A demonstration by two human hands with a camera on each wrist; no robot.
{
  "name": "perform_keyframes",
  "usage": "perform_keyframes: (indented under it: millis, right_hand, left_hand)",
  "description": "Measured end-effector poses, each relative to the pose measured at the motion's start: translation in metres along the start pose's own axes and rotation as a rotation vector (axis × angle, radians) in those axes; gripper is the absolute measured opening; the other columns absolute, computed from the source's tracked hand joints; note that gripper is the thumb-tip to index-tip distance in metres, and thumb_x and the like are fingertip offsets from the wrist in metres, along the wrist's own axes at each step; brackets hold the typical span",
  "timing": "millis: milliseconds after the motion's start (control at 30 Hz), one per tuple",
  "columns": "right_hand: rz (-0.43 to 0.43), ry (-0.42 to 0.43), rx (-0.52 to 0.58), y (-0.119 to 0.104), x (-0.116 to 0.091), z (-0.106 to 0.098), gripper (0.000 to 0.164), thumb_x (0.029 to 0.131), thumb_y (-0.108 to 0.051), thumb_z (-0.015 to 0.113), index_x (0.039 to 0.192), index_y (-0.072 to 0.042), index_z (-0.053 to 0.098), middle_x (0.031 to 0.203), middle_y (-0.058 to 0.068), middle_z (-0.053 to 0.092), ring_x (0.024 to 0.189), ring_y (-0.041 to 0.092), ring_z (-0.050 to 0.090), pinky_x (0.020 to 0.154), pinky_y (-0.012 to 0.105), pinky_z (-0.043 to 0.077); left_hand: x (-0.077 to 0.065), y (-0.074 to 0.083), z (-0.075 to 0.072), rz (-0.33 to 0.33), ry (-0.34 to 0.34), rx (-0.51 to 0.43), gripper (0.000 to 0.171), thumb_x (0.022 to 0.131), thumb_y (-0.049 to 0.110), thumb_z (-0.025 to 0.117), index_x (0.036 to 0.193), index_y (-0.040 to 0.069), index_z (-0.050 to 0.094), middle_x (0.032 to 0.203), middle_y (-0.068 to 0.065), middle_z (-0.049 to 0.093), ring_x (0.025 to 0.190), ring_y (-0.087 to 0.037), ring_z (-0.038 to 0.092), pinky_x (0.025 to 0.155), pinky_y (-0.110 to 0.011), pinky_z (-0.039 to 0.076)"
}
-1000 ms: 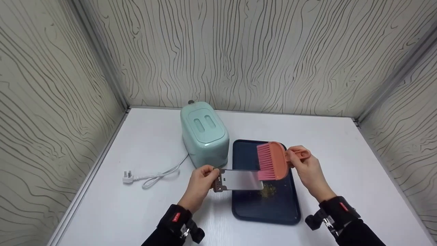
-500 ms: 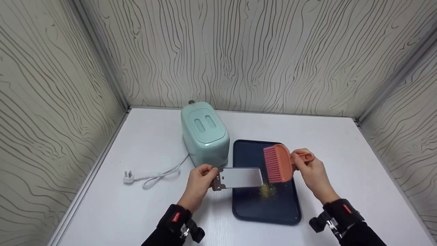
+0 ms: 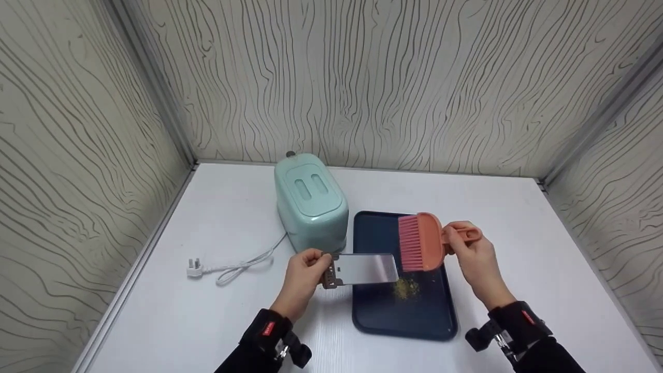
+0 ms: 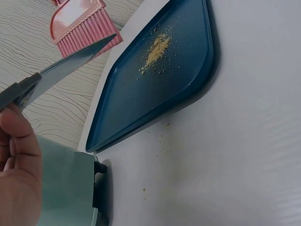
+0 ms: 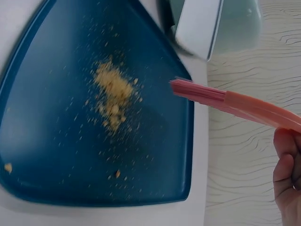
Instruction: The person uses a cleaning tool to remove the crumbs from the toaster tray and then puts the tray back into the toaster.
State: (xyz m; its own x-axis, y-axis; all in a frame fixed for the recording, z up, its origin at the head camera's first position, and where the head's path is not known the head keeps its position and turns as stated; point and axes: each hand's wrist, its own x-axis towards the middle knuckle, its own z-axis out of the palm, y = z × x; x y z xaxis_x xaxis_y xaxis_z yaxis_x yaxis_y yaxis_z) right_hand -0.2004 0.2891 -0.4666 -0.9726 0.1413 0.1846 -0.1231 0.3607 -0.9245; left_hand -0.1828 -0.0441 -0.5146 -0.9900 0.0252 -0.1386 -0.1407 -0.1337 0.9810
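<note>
My left hand [image 3: 299, 282] pinches the brown end of a flat metal crumb tray [image 3: 365, 269], which is raised above the dark blue tray [image 3: 401, 321]. My right hand [image 3: 480, 267] grips the handle of an orange brush [image 3: 431, 242] with pink bristles. The bristles hang in the air just right of the crumb tray's free end, apart from it. Below them, a small heap of yellowish crumbs [image 5: 113, 94] lies on the blue tray, with finer bits scattered around it. In the left wrist view the crumb tray [image 4: 66, 70] appears nearly edge-on.
A mint-green toaster [image 3: 316, 207] stands behind my left hand, left of the blue tray. Its white cord and plug [image 3: 195, 268] lie on the white table [image 3: 233, 321]. A few crumbs [image 4: 144, 189] dot the tabletop. Patterned walls [image 3: 362, 83] enclose the back and sides.
The brush has moved right, off the crumb tray's end where its bristles overlapped, then risen slightly. The crumb heap looks fuller. My left hand has barely shifted.
</note>
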Motion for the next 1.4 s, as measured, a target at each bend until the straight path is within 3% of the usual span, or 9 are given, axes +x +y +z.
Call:
perform_keyframes:
  millis: [200, 400, 700, 1067, 1400]
  right_hand:
    - [-0.015, -0.02, 0.15, -0.027, -0.007, 0.014, 0.03, 0.105, -0.021, 0.059, 0.12, 0.004, 0.062, 0.097, 0.001, 0.068, 0.083, 0.012, 0.064, 0.074, 0.025, 0.055]
    - [0.005, -0.085, 0.3, -0.048, -0.015, 0.034, 0.027, 0.105, -0.019, 0.059, 0.121, 0.004, 0.059, 0.102, 0.01, 0.069, 0.083, 0.019, 0.067, 0.074, 0.03, 0.057]
    - [0.013, -0.212, 0.419, -0.056, -0.02, 0.058, 0.029, 0.106, -0.02, 0.057, 0.12, 0.005, 0.059, 0.1, 0.02, 0.069, 0.082, 0.025, 0.069, 0.073, 0.038, 0.06]
    - [0.029, -0.231, 0.396, -0.049, -0.019, 0.068, 0.025, 0.105, -0.016, 0.058, 0.119, 0.004, 0.061, 0.098, 0.017, 0.07, 0.08, 0.02, 0.07, 0.07, 0.031, 0.058]
    - [0.031, -0.222, 0.284, -0.035, -0.013, 0.052, 0.029, 0.105, -0.019, 0.059, 0.12, 0.005, 0.061, 0.097, 0.018, 0.068, 0.08, 0.022, 0.069, 0.072, 0.033, 0.058]
  left_hand:
    - [0.0, -0.001, 0.002, -0.013, -0.004, -0.006, 0.015, 0.095, 0.013, 0.067, 0.085, 0.003, 0.063, 0.072, 0.003, 0.061, 0.065, -0.009, 0.057, 0.061, -0.024, 0.053]
    - [-0.001, -0.001, 0.006, -0.011, -0.005, -0.013, 0.014, 0.095, 0.012, 0.067, 0.085, 0.001, 0.063, 0.072, 0.003, 0.061, 0.064, -0.008, 0.056, 0.059, -0.023, 0.051]
    - [-0.001, 0.0, 0.011, -0.004, -0.016, 0.006, 0.016, 0.095, 0.014, 0.067, 0.087, 0.001, 0.064, 0.074, 0.003, 0.062, 0.066, -0.008, 0.057, 0.058, -0.023, 0.051]
    - [-0.003, 0.002, 0.01, -0.004, -0.038, 0.012, 0.018, 0.097, 0.016, 0.068, 0.087, 0.001, 0.064, 0.073, 0.003, 0.058, 0.067, -0.008, 0.054, 0.06, -0.022, 0.048]
    - [-0.002, 0.002, 0.005, 0.0, -0.031, -0.028, 0.017, 0.097, 0.013, 0.065, 0.086, 0.001, 0.063, 0.071, 0.003, 0.058, 0.065, -0.009, 0.055, 0.062, -0.024, 0.053]
